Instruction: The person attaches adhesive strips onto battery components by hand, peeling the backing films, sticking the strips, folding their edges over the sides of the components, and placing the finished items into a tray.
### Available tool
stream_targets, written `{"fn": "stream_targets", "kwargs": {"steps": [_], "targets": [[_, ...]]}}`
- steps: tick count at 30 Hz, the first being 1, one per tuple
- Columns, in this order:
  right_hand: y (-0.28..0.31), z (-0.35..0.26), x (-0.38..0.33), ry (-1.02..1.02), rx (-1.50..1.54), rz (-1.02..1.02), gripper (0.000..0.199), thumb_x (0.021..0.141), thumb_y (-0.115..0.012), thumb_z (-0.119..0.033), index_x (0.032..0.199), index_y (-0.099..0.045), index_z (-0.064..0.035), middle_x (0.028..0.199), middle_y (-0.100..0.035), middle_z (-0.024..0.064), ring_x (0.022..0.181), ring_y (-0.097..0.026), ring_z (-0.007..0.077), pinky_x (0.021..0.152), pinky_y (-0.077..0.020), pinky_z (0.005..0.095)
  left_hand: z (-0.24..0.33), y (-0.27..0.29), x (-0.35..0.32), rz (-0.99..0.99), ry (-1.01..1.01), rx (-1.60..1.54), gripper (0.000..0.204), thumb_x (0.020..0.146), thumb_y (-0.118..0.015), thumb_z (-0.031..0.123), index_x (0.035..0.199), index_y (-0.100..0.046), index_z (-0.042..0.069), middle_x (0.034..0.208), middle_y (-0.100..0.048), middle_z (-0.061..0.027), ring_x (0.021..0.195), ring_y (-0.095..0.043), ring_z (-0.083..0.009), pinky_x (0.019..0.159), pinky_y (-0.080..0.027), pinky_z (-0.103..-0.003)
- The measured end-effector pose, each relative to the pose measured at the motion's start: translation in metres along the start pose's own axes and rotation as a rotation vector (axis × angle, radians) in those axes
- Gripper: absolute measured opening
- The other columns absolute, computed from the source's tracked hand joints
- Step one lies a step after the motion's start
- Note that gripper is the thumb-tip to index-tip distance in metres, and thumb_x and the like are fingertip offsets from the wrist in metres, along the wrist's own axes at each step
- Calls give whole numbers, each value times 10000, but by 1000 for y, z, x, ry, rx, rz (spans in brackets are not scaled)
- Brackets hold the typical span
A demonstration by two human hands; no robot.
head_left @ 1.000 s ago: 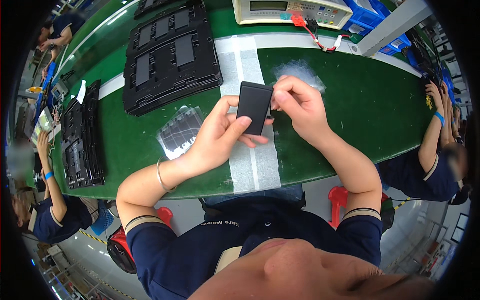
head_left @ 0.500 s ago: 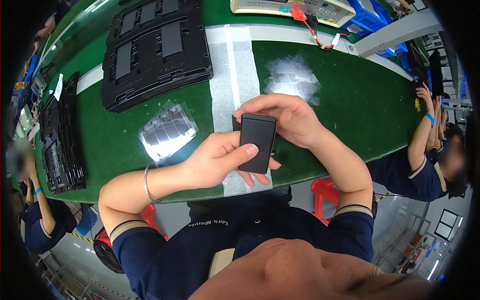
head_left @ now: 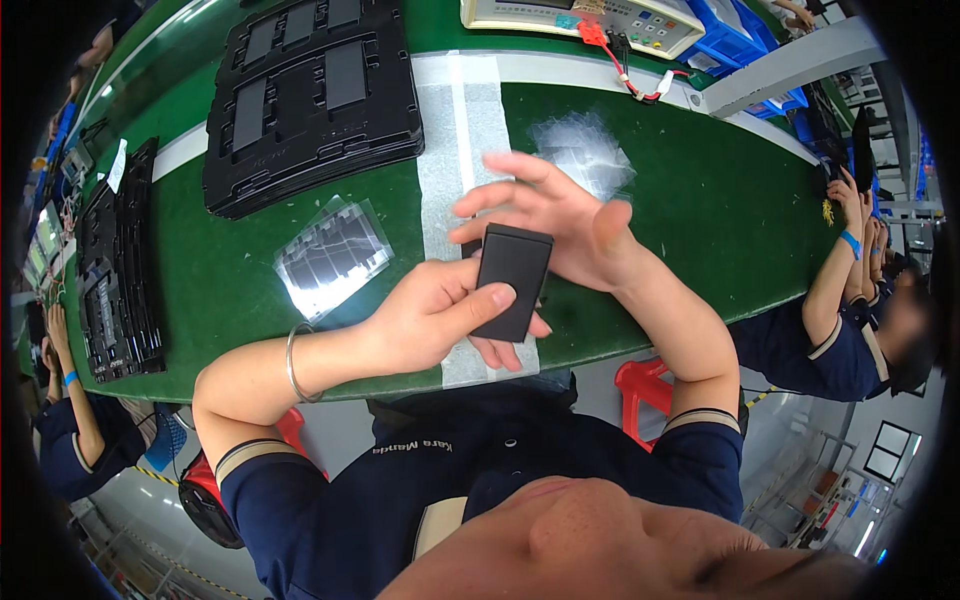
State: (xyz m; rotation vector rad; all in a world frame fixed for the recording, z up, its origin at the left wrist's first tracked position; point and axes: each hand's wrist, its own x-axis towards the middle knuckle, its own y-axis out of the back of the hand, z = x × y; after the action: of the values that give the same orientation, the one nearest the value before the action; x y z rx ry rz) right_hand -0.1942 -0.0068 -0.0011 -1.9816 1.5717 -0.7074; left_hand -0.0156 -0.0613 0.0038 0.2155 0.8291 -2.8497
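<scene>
Over the near part of the bench, my left hand (head_left: 432, 312) grips a flat black rectangular block (head_left: 516, 283), which looks like a battery pack. Its thumb presses on the upper face while the fingers pass underneath. My right hand (head_left: 562, 222) is just beyond and to the right of the block, its fingers spread and holding nothing. Whether its lower edge touches the block is not clear. A small dark piece (head_left: 470, 248) shows beside the block's left edge, partly hidden by my hands. Beneath runs a whitish strip (head_left: 445, 180) on the green bench.
Stacked black trays (head_left: 315, 125) with grey slabs lie far left; more black trays (head_left: 120, 270) stand beyond. Clear sheets with dark patches (head_left: 335, 255) lie left, a pile of clear films (head_left: 580, 150) right. An instrument (head_left: 600, 22) with red and black leads stands behind. Co-workers sit at both sides.
My right hand has opened away from the block's upper end, its fingers now spread. My left hand keeps its hold on the block, nearly unmoved.
</scene>
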Motion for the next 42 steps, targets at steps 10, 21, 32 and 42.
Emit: {"fn": "stream_targets", "kwargs": {"steps": [10,21,32,42], "targets": [[20,-23,-7,166,-959,-158,237,877,-526,-175,730,-505,10,659,-484,-30,590,-413,80,516,-325,277,6,5,1,63,5,172,281,955,-382,193,973,-535,-42,897,-649,-123,621,-629,-150,537,-515,-252],[17,-6,-9,181,-612,65,287,819,-586,-57,1094,-513,-19,968,-557,42,848,-526,96,735,-431,251,0,3,10,228,-84,223,269,951,-383,158,1043,-511,-59,960,-628,-132,717,-642,-169,628,-540,-275],[17,3,-9,230,-763,51,281,783,-604,-28,1057,-545,-15,1015,-552,75,886,-515,152,746,-421,286,0,6,10,245,-186,148,219,940,-407,122,1005,-511,-60,820,-614,-134,761,-643,-200,663,-539,-289],[17,2,0,323,-883,-329,312,729,-670,-114,1011,-628,13,1171,-553,139,1058,-495,307,859,-415,402,-1,13,7,233,-250,204,150,864,-560,73,943,-607,-45,834,-646,-103,783,-631,-149,683,-524,-260]]}}
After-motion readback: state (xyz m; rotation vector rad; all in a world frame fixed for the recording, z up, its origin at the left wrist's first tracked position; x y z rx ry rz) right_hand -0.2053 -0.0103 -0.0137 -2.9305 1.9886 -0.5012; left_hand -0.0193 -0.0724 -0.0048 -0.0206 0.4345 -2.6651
